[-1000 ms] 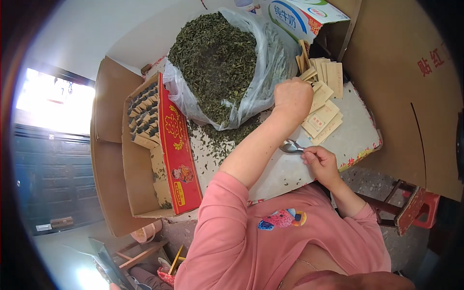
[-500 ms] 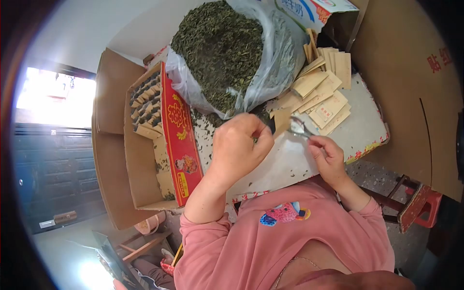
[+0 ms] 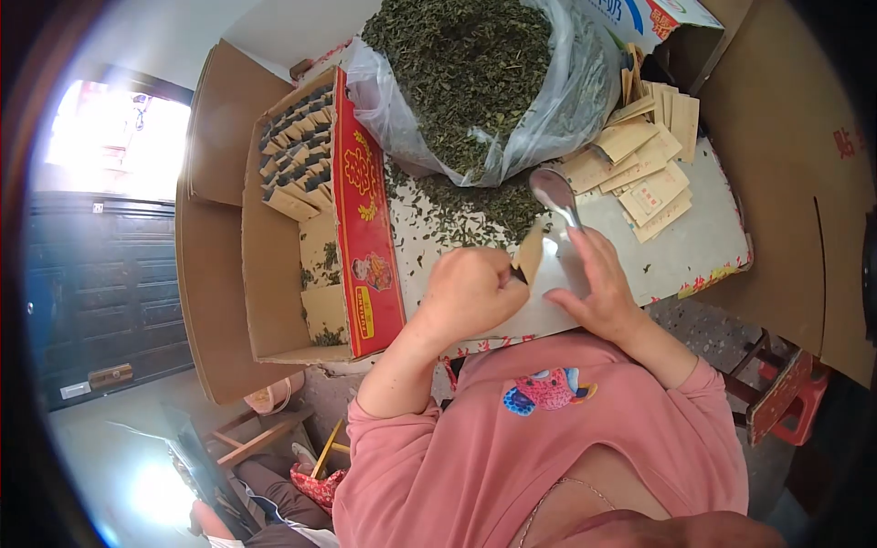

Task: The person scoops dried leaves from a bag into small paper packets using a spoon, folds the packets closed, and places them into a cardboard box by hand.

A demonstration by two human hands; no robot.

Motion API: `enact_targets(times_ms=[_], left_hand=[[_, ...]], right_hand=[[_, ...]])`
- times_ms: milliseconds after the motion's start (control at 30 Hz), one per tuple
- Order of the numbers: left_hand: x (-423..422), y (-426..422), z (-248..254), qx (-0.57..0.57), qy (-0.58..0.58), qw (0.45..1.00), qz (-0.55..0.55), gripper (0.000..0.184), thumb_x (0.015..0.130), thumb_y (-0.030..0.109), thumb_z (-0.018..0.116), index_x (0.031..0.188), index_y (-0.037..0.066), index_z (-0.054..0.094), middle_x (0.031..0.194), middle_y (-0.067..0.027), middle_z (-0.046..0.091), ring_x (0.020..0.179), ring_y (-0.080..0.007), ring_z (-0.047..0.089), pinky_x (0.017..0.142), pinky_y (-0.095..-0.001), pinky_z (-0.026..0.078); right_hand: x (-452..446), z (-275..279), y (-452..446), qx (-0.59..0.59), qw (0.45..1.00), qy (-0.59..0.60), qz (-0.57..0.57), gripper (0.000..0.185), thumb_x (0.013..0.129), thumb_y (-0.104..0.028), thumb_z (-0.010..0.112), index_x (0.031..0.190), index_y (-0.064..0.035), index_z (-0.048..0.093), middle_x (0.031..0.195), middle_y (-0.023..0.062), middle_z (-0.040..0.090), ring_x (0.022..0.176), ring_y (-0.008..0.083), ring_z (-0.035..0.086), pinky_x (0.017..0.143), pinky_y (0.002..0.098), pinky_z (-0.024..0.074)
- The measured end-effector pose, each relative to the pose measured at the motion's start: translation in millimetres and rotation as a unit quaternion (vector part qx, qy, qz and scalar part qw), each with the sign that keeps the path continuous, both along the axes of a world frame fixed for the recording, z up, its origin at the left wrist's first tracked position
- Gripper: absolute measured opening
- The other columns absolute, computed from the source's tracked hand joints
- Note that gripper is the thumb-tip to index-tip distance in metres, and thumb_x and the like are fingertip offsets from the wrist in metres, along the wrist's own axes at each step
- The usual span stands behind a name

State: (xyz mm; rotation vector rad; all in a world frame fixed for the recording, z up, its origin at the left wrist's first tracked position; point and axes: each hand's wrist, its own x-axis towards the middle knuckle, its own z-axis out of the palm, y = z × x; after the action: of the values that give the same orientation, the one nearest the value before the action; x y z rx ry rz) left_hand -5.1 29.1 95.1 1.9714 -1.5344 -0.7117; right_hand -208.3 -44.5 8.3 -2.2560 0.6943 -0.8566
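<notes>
My left hand (image 3: 473,294) is closed around the lower end of a small brown paper packet (image 3: 528,251), which stands tilted above the table. A metal spoon (image 3: 554,194) is held in my right hand (image 3: 598,283), its bowl pointing away from me and its handle partly hidden by the fingers; the thumb sticks out toward the packet. Just beyond both hands, loose dried leaves (image 3: 480,212) lie scattered on the table. Behind them is a clear plastic bag (image 3: 585,100) heaped with dark dried leaves (image 3: 461,73).
Several flat paper packets (image 3: 653,151) are piled on the right of the white-topped table (image 3: 671,260). At left, a cardboard box (image 3: 297,352) with a red side panel (image 3: 365,228) holds rows of filled packets (image 3: 297,155). A red stool (image 3: 804,406) stands at lower right.
The spoon has swung away from the packet's mouth, and its bowl now points toward the bag. My left hand and the packet sit a little lower and nearer my body. The view has shifted.
</notes>
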Motion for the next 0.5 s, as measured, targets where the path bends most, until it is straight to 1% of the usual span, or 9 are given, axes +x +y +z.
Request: enact_targets(times_ms=[67,100,200,267,300,367,400,467,500], left_hand=[[-2,0,-6,0.056,0.009,0.997,-0.057,0.019,0.068,0.014,0.064,0.061,-0.002,0.058,0.058,-0.0148,0.057,0.051,-0.0275,0.056,0.052,-0.0377,0.045],[-2,0,-7,0.056,0.011,0.997,-0.057,0.019,0.068,0.014,0.064,0.061,-0.002,0.058,0.058,-0.0148,0.057,0.051,-0.0275,0.056,0.052,-0.0377,0.045],[0,2,-10,0.065,0.018,0.995,-0.075,0.019,0.069,0.016,0.064,0.061,-0.001,0.059,0.058,-0.0154,0.057,0.053,-0.0293,0.058,0.053,-0.0376,0.046],[3,5,-14,0.054,0.026,0.996,-0.060,0.022,0.073,0.017,0.068,0.065,-0.001,0.059,0.055,-0.0096,0.057,0.050,-0.0243,0.056,0.052,-0.0365,0.045],[5,6,-16,0.055,0.027,0.996,-0.059,0.022,0.073,0.017,0.068,0.065,-0.001,0.059,0.055,-0.0096,0.057,0.050,-0.0243,0.056,0.052,-0.0365,0.045],[8,10,-23,0.077,0.212,0.973,-0.041,0.025,0.075,0.018,0.075,0.089,0.001,0.064,0.076,-0.0058,0.063,0.067,-0.0163,0.060,0.062,-0.0320,0.047],[8,12,-28,0.078,0.213,0.973,-0.042,0.025,0.075,0.018,0.075,0.089,0.001,0.064,0.076,-0.0058,0.063,0.067,-0.0163,0.060,0.062,-0.0320,0.047],[9,19,-43,-0.060,0.285,0.955,-0.048,0.058,0.072,0.019,0.082,0.121,0.004,0.054,0.106,-0.0061,0.057,0.092,-0.0124,0.055,0.078,-0.0302,0.046],[13,22,-52,-0.027,0.312,0.947,-0.071,0.081,0.069,0.017,0.083,0.136,0.004,0.040,0.126,-0.0111,0.048,0.112,-0.0185,0.049,0.092,-0.0325,0.042]], right_hand=[[11,7,0,-0.015,0.999,0.002,0.051,0.090,0.063,-0.013,0.083,0.139,-0.0007,0.037,0.138,0.0220,0.043,0.128,0.0410,0.041,0.108,0.0465,0.0304],[15,8,-1,-0.015,0.999,0.004,0.051,0.090,0.063,-0.013,0.083,0.139,-0.0007,0.037,0.138,0.0220,0.043,0.128,0.0410,0.041,0.108,0.0465,0.0304],[24,7,-4,-0.024,0.993,0.020,0.112,0.083,0.059,-0.009,0.081,0.133,-0.0007,0.044,0.130,0.0208,0.049,0.125,0.0394,0.045,0.105,0.0450,0.0345],[26,1,-1,-0.009,0.995,0.014,0.099,0.079,0.060,-0.008,0.081,0.132,-0.0009,0.046,0.127,0.0201,0.051,0.122,0.0388,0.047,0.103,0.0445,0.0364],[26,0,0,0.005,0.996,0.008,0.085,0.076,0.061,-0.008,0.080,0.130,-0.0010,0.048,0.124,0.0194,0.054,0.119,0.0383,0.049,0.102,0.0440,0.0384],[28,-2,0,0.019,0.997,-0.005,0.070,0.074,0.062,-0.007,0.080,0.129,-0.0012,0.049,0.122,0.0188,0.054,0.117,0.0372,0.050,0.100,0.0430,0.0400],[29,-2,0,0.032,0.998,-0.020,0.054,0.073,0.063,-0.006,0.080,0.129,-0.0014,0.050,0.121,0.0182,0.055,0.114,0.0361,0.052,0.098,0.0420,0.0415],[29,2,-2,0.062,0.997,-0.035,0.042,0.072,0.063,-0.006,0.081,0.128,-0.0012,0.050,0.120,0.0177,0.055,0.114,0.0349,0.052,0.097,0.0410,0.0422],[28,4,-2,0.090,0.994,-0.050,0.032,0.071,0.064,-0.005,0.081,0.128,-0.0010,0.050,0.120,0.0172,0.056,0.113,0.0336,0.053,0.096,0.0399,0.0429]])
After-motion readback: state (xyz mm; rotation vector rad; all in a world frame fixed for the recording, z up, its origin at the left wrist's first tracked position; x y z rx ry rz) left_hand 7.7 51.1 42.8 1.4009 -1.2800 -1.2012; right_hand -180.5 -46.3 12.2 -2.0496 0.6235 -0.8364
